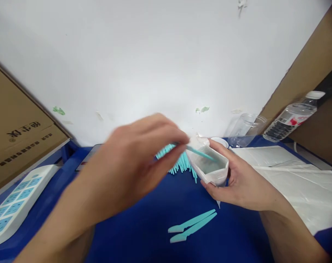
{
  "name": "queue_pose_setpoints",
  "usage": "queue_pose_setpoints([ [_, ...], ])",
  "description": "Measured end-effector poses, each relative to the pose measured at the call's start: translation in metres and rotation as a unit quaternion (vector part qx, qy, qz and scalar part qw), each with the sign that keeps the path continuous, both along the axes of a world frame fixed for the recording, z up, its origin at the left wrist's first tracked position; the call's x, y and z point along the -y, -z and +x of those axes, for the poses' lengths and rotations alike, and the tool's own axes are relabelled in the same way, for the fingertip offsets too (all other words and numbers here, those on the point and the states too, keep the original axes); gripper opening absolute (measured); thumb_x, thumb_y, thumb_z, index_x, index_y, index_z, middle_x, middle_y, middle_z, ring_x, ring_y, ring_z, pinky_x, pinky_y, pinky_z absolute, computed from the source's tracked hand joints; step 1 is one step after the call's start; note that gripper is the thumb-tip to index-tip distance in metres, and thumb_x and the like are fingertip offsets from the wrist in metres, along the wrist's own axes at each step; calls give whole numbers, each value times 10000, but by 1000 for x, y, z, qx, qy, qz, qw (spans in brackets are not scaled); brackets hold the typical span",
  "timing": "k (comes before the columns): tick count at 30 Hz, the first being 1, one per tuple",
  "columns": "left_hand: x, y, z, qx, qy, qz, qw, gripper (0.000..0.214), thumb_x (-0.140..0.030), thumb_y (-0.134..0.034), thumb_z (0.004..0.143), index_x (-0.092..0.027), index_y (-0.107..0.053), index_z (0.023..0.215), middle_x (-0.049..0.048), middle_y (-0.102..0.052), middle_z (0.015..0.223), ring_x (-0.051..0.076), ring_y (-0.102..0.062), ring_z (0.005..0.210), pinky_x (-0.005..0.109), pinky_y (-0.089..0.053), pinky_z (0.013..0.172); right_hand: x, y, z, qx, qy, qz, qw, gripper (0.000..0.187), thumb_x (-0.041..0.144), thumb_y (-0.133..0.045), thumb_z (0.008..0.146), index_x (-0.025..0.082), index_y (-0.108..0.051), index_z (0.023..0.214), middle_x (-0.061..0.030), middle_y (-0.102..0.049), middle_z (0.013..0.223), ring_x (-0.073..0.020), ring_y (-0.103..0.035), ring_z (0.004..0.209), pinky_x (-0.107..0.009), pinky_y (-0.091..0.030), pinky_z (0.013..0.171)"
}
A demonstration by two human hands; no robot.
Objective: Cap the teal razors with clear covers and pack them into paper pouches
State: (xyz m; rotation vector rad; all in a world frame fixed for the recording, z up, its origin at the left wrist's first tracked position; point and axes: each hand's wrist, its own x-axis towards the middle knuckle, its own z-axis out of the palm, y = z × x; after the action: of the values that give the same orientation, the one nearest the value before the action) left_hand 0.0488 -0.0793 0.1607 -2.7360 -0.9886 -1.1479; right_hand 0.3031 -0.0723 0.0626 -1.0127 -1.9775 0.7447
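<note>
Two turquoise razors (195,228) lie side by side on the blue tabletop (133,233) before us. Our left hand (141,153) pinches a slim turquoise tool (201,154), thumb against fingers, its far end at the open mouth of a white pouch (217,178); our right hand (241,179) is wrapped around that pouch. Behind the left hand sits a heap of turquoise sticks (182,162), partly blocked from us by our fingers.

To our right we have flat white bags (300,182), a clear jar (244,131), a white lid (220,141) and a leaning bottle (293,117). A power strip (16,201) and a cardboard box (26,128) stand on our left, both cut off by the edge.

The box bears dark Chinese characters and a small registered mark; we cannot read the bottle's red-and-white label. Our left forearm hides most of a flat dark-edged object (86,159). The left hand is blurred, and we cannot make out the pouch's contents.
</note>
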Motion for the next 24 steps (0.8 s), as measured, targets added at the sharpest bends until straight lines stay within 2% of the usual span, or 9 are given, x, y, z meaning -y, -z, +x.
queue_pose_setpoints([
  [3,5,4,18,2,36,-1,999,288,-201,-678,933,-317,-701,1196,-13,-695,1214,176,-693,1016,272,-574,853,1,-1,1,-4,2,11,1000,880,131,-732,725,331,-396,1514,-53,-604,1315,-279,-616,1180,-397,-514,1026],
  [5,13,23,11,63,7,-38,997,307,-206,-683,935,-321,-678,1220,0,-688,1229,184,-680,1057,283,-569,872,1,1,5,-13,7,5,1000,879,143,-742,728,338,-398,1513,-48,-627,1278,-276,-632,1153,-384,-536,992],
  [7,23,56,1,56,-15,-116,992,232,-236,-689,937,-309,-694,1156,8,-709,1141,177,-684,1011,277,-567,835,1,4,8,-27,13,-14,999,864,160,-752,737,338,-401,1506,-42,-661,1191,-268,-663,1086,-370,-565,933],
  [10,40,120,-6,-74,-37,-278,957,193,-358,-709,920,-317,-728,1107,15,-723,1069,196,-697,918,332,-567,816,1,8,12,-46,19,-41,998,844,188,-764,749,338,-403,1497,-41,-676,1097,-268,-682,1006,-374,-590,866],
  [12,49,158,-4,-129,-57,-326,935,252,-359,-737,891,-319,-730,1140,22,-722,1082,227,-696,929,403,-545,884,1,9,13,-54,23,-50,997,819,204,-764,759,343,-414,1486,-42,-668,1059,-275,-680,992,-388,-595,851],
  [14,54,182,-1,-151,-76,-345,923,221,-307,-704,914,-321,-735,1133,21,-715,1075,232,-686,926,408,-531,868,1,10,13,-59,24,-50,997,791,214,-759,772,342,-425,1477,-44,-658,1038,-279,-676,987,-398,-596,843],
  [17,53,193,2,-149,-84,-346,922,154,-260,-593,984,-290,-726,1057,25,-694,1048,226,-652,937,382,-514,835,1,9,13,-65,21,-50,996,777,215,-755,783,337,-427,1477,-43,-648,1006,-278,-674,977,-393,-596,824],
  [22,46,185,-8,-123,-85,-343,928,216,-228,-420,1059,-223,-633,1030,54,-654,1078,210,-613,952,356,-511,840,-1,9,13,-59,9,-57,997,778,220,-760,787,347,-420,1475,-22,-645,949,-267,-677,966,-373,-593,808],
  [24,47,186,-13,-118,-92,-339,929,208,-252,-420,1065,-227,-622,1102,63,-655,1115,217,-619,989,367,-514,871,-2,9,13,-56,8,-53,997,786,231,-762,787,340,-415,1484,-28,-652,972,-268,-676,967,-376,-593,803],
])
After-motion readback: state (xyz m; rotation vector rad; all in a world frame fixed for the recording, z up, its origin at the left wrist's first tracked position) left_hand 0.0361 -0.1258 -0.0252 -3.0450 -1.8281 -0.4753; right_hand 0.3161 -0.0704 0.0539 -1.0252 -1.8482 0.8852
